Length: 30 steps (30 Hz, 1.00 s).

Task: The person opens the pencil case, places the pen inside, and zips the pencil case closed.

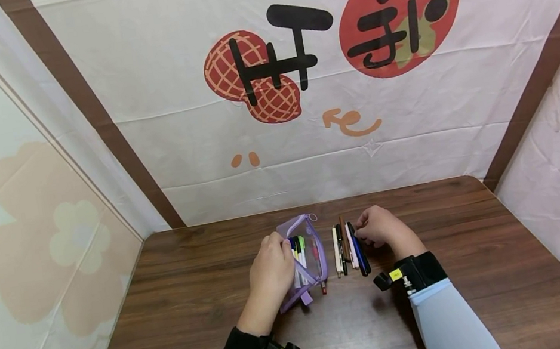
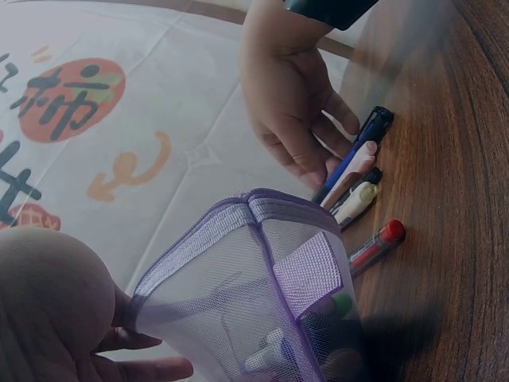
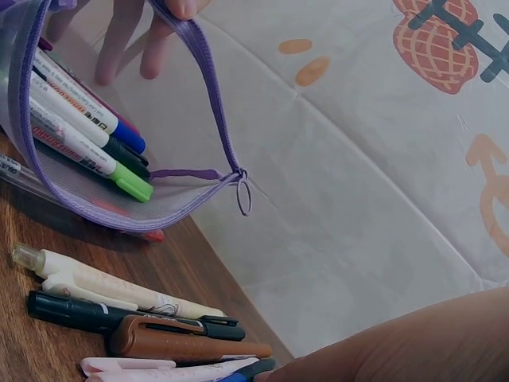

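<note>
My left hand [image 1: 272,265] pinches the upper rim of a purple mesh pencil case [image 3: 213,79], which gapes toward the right. Inside it lie several white markers, among them one with a green cap [image 3: 131,182] and one with a blue cap [image 3: 130,137]. My right hand [image 1: 383,230] is at the far end of a row of pens, fingers loosely bent, fingertips at the blue pen [image 2: 350,165]. Also in that row lie a cream pen [image 3: 119,285], a black pen [image 3: 71,310], a brown pen [image 3: 183,344] and a pink pen [image 3: 151,372].
A red-capped pen [image 2: 382,243] lies on the wooden table [image 1: 489,264], partly beneath the pencil case. A printed white cloth [image 1: 190,152] hangs behind the table's back edge, with more cloth at both sides. Both wrists carry black camera straps.
</note>
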Motion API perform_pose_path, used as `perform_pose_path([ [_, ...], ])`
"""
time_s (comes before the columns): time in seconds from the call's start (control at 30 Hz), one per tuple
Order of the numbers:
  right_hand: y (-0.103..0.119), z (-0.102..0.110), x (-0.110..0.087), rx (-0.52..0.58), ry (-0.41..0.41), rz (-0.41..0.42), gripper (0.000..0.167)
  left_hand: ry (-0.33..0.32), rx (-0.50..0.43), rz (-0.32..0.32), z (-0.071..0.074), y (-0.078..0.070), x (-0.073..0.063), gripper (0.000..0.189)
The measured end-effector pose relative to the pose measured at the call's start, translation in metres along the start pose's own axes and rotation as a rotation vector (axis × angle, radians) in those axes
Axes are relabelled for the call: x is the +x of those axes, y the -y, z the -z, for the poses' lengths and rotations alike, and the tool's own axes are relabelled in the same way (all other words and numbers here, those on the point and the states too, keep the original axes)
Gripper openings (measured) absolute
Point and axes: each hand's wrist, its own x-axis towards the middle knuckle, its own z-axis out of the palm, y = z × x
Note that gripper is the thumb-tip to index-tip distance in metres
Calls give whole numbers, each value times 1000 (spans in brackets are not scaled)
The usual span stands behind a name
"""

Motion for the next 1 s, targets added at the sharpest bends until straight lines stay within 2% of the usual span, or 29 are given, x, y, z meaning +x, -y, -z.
perform_pose_path([
  [0.47,1,-9,7,-23,0,-24,35,-12,2,-7,-3,2,2,25],
  [0.67,5,-8,3,-89,-32,-21,18,-9,-2,-3,-2,1,2,26],
  [0.87,6,-7,-2,-134,-67,-18,42,0,0,1,0,1,1,27],
  [1.0,4,-6,-2,-130,-74,-10,47,0,0,4,0,1,2,28],
])
